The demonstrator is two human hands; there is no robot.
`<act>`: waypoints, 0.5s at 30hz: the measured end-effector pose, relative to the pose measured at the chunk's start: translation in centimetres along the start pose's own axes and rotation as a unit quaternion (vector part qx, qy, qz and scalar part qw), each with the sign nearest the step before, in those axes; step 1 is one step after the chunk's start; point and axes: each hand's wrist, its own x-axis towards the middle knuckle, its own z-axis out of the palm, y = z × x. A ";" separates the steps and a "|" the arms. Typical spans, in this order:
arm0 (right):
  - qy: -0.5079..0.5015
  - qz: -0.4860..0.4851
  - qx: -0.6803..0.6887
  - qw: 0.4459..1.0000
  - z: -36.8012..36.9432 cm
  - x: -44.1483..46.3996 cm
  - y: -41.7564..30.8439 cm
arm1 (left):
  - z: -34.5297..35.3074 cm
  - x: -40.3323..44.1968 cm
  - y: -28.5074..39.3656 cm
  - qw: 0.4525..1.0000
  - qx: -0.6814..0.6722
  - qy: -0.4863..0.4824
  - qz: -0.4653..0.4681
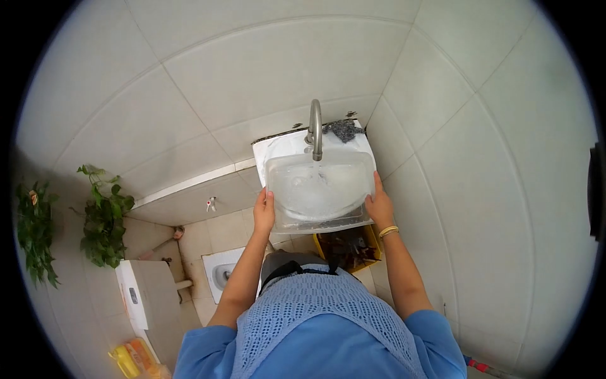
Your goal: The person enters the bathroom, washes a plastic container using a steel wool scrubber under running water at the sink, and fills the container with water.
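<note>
A clear plastic bin (293, 225) is held over the white sink, under the curved metal faucet (316, 129). Through its see-through bottom the sink bowl shows, and there is some water or wet shine inside. My left hand (264, 211) grips the bin's left side, thumb up along the edge. On the opposite side my right hand (379, 203) is closed around the right edge, a yellow band at its wrist. Whether the bin rests on the sink or hangs just above it, I cannot tell.
A dark grey cloth (344, 130) lies on the sink's back right corner. Below the sink stands a yellow crate (324, 247) with mixed items. A squat toilet (221, 273), a white cistern (151, 287) and hanging plants (104, 221) are at the left. Tiled walls close in behind and right.
</note>
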 end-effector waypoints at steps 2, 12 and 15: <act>-0.003 0.000 0.003 1.000 0.4 0.1 0.2 | -0.2 0.0 0.0 1.000 0.014 -0.006 0.011; 0.010 -0.004 0.007 1.000 0.3 0.0 0.1 | 0.1 -0.6 1.9 1.000 -0.006 -0.009 0.001; 0.016 -0.009 0.009 1.000 0.4 -0.1 0.3 | 0.1 -0.6 1.7 1.000 0.020 0.003 -0.009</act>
